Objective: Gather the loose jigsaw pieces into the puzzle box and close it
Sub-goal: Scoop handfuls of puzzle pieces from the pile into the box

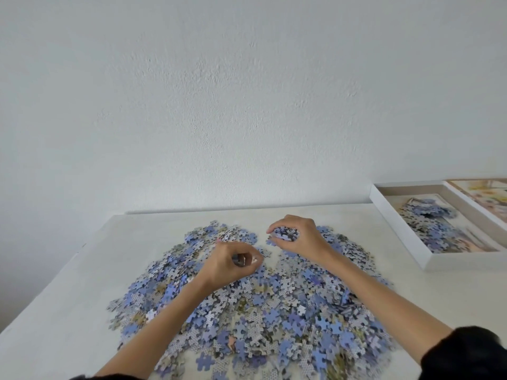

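A wide heap of loose jigsaw pieces (pixel 263 303), blue faces and grey patterned backs, covers the middle of the white table (pixel 68 311). My right hand (pixel 297 237) is cupped over a handful of pieces at the heap's far edge and grips them. My left hand (pixel 233 263) is curled above the heap's far left part, fingers closed round a few pieces. The open white puzzle box (pixel 411 237) lies at the right with several pieces inside. Its lid (pixel 482 198), picture side up, rests against the box's far side.
A white wall (pixel 247 105) rises right behind the table's far edge. The table's left edge runs diagonally at the left. Bare tabletop lies between the heap and the box.
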{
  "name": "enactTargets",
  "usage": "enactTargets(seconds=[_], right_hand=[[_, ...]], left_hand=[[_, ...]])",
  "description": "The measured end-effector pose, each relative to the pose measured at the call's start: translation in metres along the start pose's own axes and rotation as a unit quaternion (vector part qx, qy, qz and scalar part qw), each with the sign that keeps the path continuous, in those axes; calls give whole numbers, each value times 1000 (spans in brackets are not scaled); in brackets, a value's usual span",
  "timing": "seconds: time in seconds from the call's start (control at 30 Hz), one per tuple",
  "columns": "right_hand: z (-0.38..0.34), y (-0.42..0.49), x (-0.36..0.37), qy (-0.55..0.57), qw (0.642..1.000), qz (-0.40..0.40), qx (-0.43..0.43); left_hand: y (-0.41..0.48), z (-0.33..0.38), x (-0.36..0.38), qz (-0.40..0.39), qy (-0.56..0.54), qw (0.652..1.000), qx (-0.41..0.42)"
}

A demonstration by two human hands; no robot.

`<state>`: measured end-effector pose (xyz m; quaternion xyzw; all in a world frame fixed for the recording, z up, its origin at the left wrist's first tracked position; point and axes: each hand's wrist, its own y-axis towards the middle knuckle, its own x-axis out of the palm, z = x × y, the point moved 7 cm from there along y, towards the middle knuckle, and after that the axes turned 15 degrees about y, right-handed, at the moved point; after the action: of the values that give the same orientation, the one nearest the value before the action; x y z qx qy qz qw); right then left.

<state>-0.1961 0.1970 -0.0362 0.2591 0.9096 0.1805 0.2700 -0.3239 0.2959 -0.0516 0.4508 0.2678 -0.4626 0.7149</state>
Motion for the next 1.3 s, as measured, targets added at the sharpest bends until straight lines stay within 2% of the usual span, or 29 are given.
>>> enactTargets(seconds=[0.37,0.7,1.1,1.3], right_hand=[[-12,-19,-47,2,1000,-8,-6],[-5,-41,-151,-35,999,28,5],[64,-78,-314,-102,991,75,48],[117,-85,-362,-129,985,74,89]], left_hand=[[21,46,12,23,-45,999,8],[87,123,51,27,-61,996,63],[217,234,163,-16,-90,987,133],[261,259,230,-51,-33,982,178]])
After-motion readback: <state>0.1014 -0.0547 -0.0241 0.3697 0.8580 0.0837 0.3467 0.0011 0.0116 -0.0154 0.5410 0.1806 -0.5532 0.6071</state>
